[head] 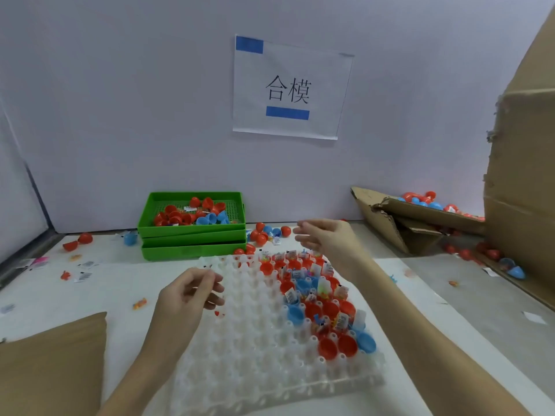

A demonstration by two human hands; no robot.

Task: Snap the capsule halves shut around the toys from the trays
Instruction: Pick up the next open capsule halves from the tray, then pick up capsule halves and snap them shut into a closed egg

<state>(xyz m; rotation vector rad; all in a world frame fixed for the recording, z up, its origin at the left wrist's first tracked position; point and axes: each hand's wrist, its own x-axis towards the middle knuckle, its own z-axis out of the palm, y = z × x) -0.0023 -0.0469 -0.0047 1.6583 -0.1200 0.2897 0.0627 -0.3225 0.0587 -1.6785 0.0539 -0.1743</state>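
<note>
A white cell tray (240,340) lies on the table in front of me. Its right part holds several red and blue capsule halves (327,313) with small toys and paper slips in them. My left hand (186,292) hovers over the tray's left side, fingers loosely curled, holding nothing that I can see. My right hand (327,238) is raised above the tray's far right corner, fingers relaxed and spread, empty. A stack of green trays (192,238) at the back holds more red and blue halves (192,213).
Loose capsules (264,234) lie right of the green trays. A torn cardboard box (420,214) with capsules stands at the right, a tall carton (522,175) beside it. A brown cardboard piece (54,361) is at the front left. Scattered toys and slips (84,271) litter the left table.
</note>
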